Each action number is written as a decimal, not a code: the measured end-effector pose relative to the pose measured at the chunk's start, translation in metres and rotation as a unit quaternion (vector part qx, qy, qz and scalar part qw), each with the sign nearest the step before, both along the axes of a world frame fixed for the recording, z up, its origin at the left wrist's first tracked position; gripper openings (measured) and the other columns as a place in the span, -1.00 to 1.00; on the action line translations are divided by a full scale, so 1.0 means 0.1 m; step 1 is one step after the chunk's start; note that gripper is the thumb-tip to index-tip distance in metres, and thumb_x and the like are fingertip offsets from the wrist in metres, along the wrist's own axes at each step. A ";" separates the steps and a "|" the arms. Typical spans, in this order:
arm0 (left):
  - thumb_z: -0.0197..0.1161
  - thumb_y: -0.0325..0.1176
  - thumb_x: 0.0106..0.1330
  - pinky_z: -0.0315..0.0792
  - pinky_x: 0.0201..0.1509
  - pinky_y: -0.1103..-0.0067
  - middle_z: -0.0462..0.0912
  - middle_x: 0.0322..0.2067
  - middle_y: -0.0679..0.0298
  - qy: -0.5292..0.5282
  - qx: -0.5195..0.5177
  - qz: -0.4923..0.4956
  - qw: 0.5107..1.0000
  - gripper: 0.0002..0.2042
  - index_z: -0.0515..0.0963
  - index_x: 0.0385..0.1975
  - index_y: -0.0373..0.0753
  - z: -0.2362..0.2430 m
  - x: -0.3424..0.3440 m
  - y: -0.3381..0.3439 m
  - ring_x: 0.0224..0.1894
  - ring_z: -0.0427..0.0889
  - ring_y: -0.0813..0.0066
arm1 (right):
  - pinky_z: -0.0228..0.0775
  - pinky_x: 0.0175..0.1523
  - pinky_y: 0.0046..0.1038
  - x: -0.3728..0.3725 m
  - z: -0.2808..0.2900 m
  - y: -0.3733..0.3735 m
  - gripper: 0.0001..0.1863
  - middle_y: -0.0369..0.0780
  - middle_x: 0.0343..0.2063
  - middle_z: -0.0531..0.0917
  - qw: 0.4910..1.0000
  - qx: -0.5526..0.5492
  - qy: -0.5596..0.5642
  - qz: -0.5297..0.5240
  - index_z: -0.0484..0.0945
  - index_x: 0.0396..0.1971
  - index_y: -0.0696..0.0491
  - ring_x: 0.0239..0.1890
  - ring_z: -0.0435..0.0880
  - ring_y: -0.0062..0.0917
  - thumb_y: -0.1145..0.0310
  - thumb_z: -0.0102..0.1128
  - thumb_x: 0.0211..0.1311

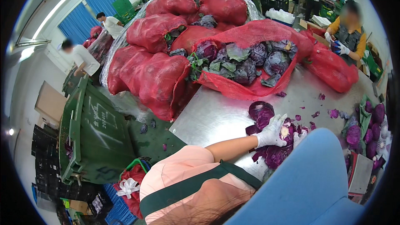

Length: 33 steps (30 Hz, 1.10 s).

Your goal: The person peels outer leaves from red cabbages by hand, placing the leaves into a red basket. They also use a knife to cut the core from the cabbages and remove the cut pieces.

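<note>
A purple-red cabbage, its pale cut stem end showing, is held low over the steel table. My left hand, in a white glove, grips its left side. On the other side, my right hand, also gloved, presses its fingers against the cabbage; a large blue shape hides the rest of that hand. Loose purple leaves lie under and around the cabbage. Just beyond my left hand sits another red cabbage, apart from my fingers.
Across the table, a torn red mesh sack spills cabbages, before a pile of full sacks. Trimmed cabbages lie at right. A green wheeled bin stands left. A co-worker handles something at the far right; other people work behind.
</note>
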State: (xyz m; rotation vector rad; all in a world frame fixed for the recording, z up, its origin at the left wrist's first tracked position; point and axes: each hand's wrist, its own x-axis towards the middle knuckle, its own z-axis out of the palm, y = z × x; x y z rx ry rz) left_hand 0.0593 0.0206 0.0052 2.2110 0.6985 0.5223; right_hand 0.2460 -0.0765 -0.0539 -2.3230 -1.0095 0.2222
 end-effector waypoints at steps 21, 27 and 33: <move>0.66 -0.22 -0.24 0.11 0.50 0.27 0.22 0.32 -0.03 0.013 0.039 -0.190 0.981 0.20 0.02 0.47 -0.30 0.06 -0.60 0.62 0.41 0.19 0.02 | 0.46 0.13 -0.13 -0.02 0.30 -0.25 -0.58 0.04 -0.06 0.67 0.977 -0.056 0.200 -0.046 0.48 0.16 0.08 0.05 0.65 -0.07 0.28 0.10 0.34; 0.64 -0.39 -0.12 0.09 0.51 0.40 0.12 0.42 -0.05 -0.103 -0.280 -0.092 0.950 0.20 -0.12 0.50 -0.35 0.01 -0.60 0.32 0.44 0.17 0.20 | 0.51 0.12 -0.20 -0.67 0.75 -0.12 -0.26 0.10 0.24 0.43 0.986 0.044 -0.005 0.158 0.20 0.42 0.00 0.08 0.62 -0.09 0.60 0.00 0.16; 0.65 -0.06 -0.14 0.14 0.46 0.28 0.30 0.27 -0.13 -0.027 0.006 -0.074 0.997 0.12 0.11 0.39 -0.44 -0.10 -0.42 0.15 0.35 0.30 -0.03 | 0.48 0.13 -0.15 -0.69 0.96 -0.06 -0.34 0.09 0.19 0.47 0.978 -0.092 0.017 0.187 0.21 0.42 -0.04 0.09 0.59 0.01 0.48 -0.02 0.27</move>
